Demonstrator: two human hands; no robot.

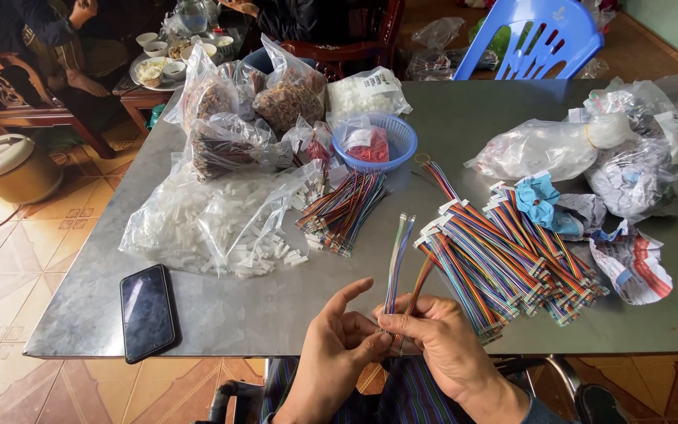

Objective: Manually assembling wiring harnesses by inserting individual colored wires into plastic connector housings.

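My left hand (pixel 341 343) and my right hand (pixel 431 334) meet at the near edge of the grey table (pixel 464 118). Together they pinch the lower end of a thin multicoloured ribbon wire (pixel 399 259) that stands upright between them. My left index finger is stretched out. Just right of my hands lies a pile of finished rainbow ribbon cables with white connectors (pixel 512 259). A loose bundle of coloured wires (pixel 344 212) lies further back, beside a heap of small white plastic connectors (pixel 256 243) spilling from a clear bag.
A black phone (pixel 147 311) lies at the table's near left corner. A blue basket (pixel 376 143), several clear bags of parts (pixel 276 102), crumpled paper and bags (pixel 629 173) fill the far side. A blue chair (pixel 535 39), wooden furniture and another person are beyond.
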